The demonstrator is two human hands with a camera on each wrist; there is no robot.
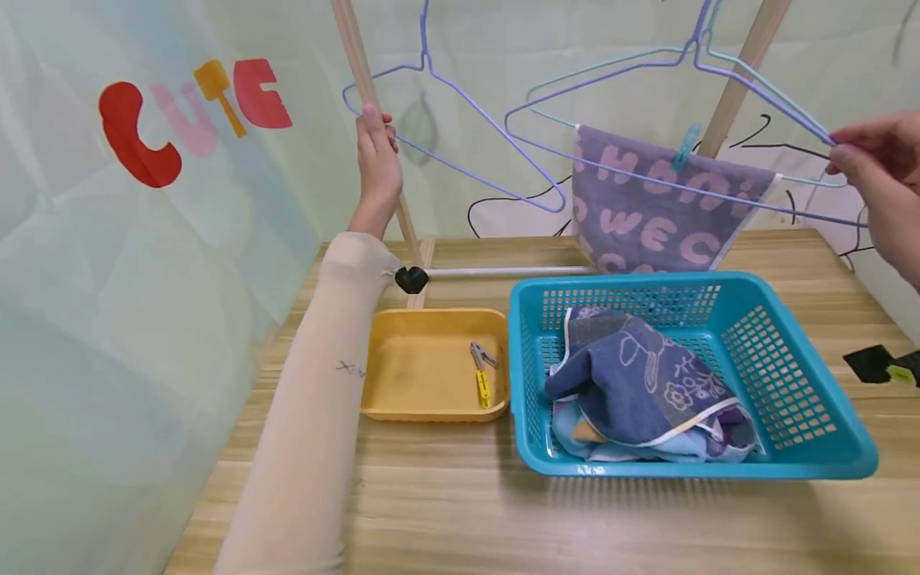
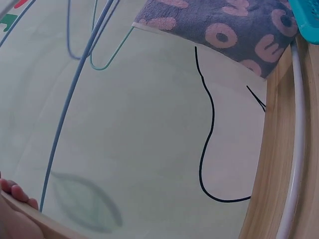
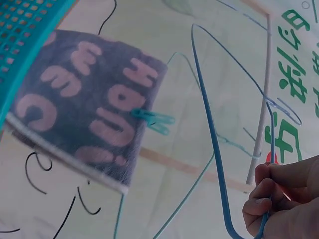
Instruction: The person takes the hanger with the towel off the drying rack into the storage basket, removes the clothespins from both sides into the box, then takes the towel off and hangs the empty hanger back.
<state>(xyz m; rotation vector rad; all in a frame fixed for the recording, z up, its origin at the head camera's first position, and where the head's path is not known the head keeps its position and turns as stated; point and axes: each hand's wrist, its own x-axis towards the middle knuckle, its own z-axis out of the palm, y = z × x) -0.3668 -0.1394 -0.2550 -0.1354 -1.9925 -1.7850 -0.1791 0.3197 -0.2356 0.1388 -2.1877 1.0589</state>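
In the head view my left hand (image 1: 378,156) grips the left wooden post (image 1: 357,48) of a drying rack, its fingertips showing past the far side of the wood. Just beside it hangs a periwinkle hanger (image 1: 477,105), bare. My right hand (image 1: 887,156) pinches the sloping arm of a second periwinkle hanger (image 1: 611,77) near its right end, and nothing hangs on this one. Behind it, a mint hanger (image 1: 618,60) carries a purple towel (image 1: 647,188) with pink letters. A teal clothespin (image 3: 154,119) clips that towel to the hanger's bottom bar.
A teal laundry basket (image 1: 826,399) with a crumpled blue towel (image 1: 640,375) and other cloths stands at the front right. Left of it sits a yellow tray (image 1: 417,375) holding a grey and yellow clothespin pair (image 1: 483,383). The rack's white bottom rod (image 1: 510,271) runs behind both.
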